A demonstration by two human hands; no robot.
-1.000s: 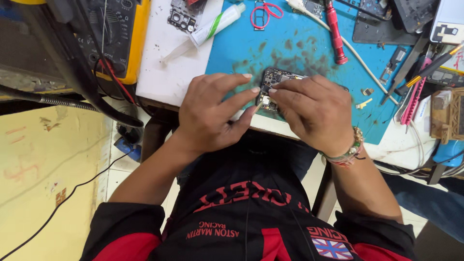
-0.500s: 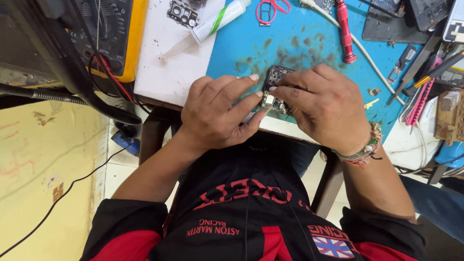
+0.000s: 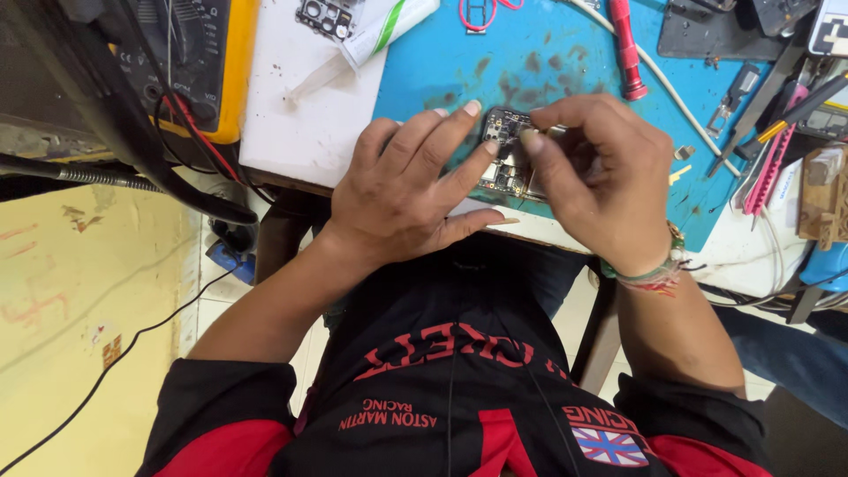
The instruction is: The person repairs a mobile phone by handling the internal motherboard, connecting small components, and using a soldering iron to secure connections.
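Observation:
A small dark circuit board (image 3: 505,157) lies on the blue work mat (image 3: 548,62) near the table's front edge. My left hand (image 3: 402,190) rests flat over its left side, fingers spread, fingertips pressing the board down. My right hand (image 3: 601,177) hovers over the board's right side with thumb and forefinger pinched together at its top edge; whatever small part they pinch is hidden. A woven band circles my right wrist.
A yellow multimeter (image 3: 190,62) with red and black leads sits at the left. A white tube (image 3: 375,31) lies on a white pad (image 3: 300,124). A red-handled screwdriver (image 3: 625,49), red scissors (image 3: 481,13), a white cable and several tools (image 3: 777,132) crowd the right.
My right hand has lifted and shifted right, its fingers now pinching at the board's top. More of the board shows. My left hand stays pressed on it.

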